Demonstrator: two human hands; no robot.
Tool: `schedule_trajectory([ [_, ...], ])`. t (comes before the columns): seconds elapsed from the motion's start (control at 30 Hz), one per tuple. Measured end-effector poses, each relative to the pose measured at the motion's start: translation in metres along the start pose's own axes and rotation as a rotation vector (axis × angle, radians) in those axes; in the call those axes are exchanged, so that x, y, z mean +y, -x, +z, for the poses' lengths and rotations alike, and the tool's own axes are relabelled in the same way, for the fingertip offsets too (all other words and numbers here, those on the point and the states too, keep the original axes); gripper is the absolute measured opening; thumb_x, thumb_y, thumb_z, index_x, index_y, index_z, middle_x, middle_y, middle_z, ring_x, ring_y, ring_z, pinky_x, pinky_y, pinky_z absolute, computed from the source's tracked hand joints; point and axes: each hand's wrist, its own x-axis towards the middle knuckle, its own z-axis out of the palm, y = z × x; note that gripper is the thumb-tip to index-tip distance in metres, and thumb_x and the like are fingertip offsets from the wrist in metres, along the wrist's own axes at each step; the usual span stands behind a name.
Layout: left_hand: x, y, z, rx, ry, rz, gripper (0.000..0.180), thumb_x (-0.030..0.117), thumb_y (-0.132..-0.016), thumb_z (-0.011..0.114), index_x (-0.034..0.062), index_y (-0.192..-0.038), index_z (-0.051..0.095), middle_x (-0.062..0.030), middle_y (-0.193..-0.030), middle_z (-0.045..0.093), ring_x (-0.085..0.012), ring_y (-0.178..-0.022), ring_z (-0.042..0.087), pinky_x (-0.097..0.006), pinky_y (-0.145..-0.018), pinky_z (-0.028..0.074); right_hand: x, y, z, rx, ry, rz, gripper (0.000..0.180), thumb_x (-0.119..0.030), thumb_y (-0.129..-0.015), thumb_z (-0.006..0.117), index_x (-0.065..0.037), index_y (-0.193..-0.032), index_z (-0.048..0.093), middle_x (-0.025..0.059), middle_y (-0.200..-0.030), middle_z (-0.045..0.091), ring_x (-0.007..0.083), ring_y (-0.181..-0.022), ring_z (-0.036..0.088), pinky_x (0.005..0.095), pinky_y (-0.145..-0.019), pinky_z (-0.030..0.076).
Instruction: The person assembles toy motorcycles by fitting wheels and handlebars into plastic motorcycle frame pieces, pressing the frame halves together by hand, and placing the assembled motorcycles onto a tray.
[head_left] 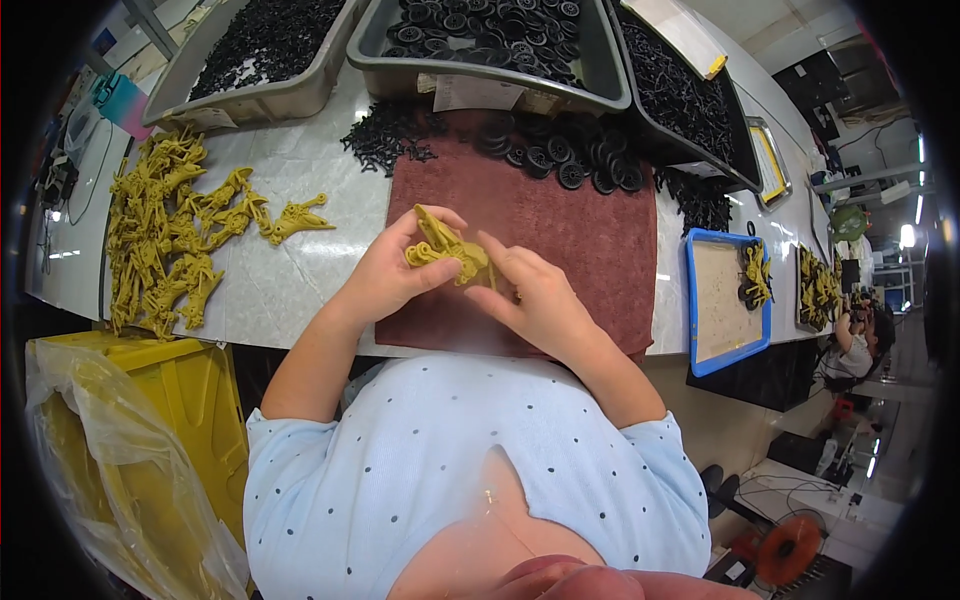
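Over the dark red cloth (pixel 600 270), my left hand (pixel 395 270) grips a yellow plastic moulded part (pixel 437 243) with a pointed end and small loops. My right hand (pixel 540 300) is curled at the part's right end, thumb below and fingers above, closed about it. The right fingertips are slightly blurred, and whether they hold a smaller piece too is hidden. Black wheels (pixel 560 155) lie along the cloth's far edge. Small black parts (pixel 385 140) are heaped to their left.
Similar yellow parts (pixel 160 230) pile up at the left. Far bins hold small black pieces (pixel 270 45), wheels (pixel 490 30) and more black parts (pixel 690 90). A blue-rimmed tray (pixel 692 300) at the right holds a yellow assembly (pixel 756 275). A yellow crate (pixel 190 390) stands below left.
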Motion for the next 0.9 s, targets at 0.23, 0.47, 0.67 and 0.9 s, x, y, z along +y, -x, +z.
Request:
schedule_trajectory([
  [0.23, -0.003, 0.000, -0.015, -0.108, -0.017, -0.051, 0.041, 0.012, -0.078, 0.080, 0.0004, -0.111, 0.060, -0.0037, -0.099, 0.065, -0.0097, -0.089, 0.062, -0.023, -0.079, 0.052, 0.003, 0.001, 0.006, -0.058, 0.119, -0.088, 0.056, -0.018, -0.088, 0.064, -0.004, -0.138, 0.044, 0.0174, -0.094, 0.061, 0.0326, -0.079, 0.062, 0.0393, -0.073, 0.052],
  [0.47, -0.004, 0.003, -0.017, -0.081, 0.016, -0.081, 0.038, 0.008, -0.077, 0.080, -0.0017, -0.109, 0.060, -0.0069, -0.097, 0.067, -0.0120, -0.084, 0.065, -0.026, -0.078, 0.055, 0.001, -0.010, 0.006, -0.175, 0.163, -0.020, 0.051, -0.013, -0.091, 0.057, -0.003, -0.139, 0.042, 0.0193, -0.096, 0.061, 0.0351, -0.087, 0.063, 0.0406, -0.079, 0.052],
  [0.67, -0.009, 0.000, -0.010, 0.119, -0.358, 0.065, 0.039, 0.007, -0.075, 0.080, -0.0021, -0.107, 0.060, -0.0068, -0.101, 0.064, -0.0126, -0.090, 0.065, -0.026, -0.079, 0.055, 0.007, -0.020, 0.012, 0.062, 0.099, -0.221, 0.046, -0.013, -0.093, 0.056, -0.002, -0.136, 0.046, 0.0177, -0.117, 0.058, 0.0347, -0.105, 0.059, 0.0392, -0.090, 0.049],
  [0.9, -0.017, 0.009, -0.005, 0.009, -0.362, 0.040, 0.051, 0.008, -0.081, 0.072, -0.0041, -0.125, 0.049, -0.0119, -0.120, 0.053, -0.0194, -0.108, 0.059, -0.031, -0.090, 0.053, -0.007, -0.029, 0.012, -0.087, 0.123, -0.135, 0.048, -0.009, -0.086, 0.063, -0.001, -0.132, 0.049, 0.0172, -0.121, 0.057, 0.0346, -0.109, 0.057, 0.0404, -0.091, 0.048],
])
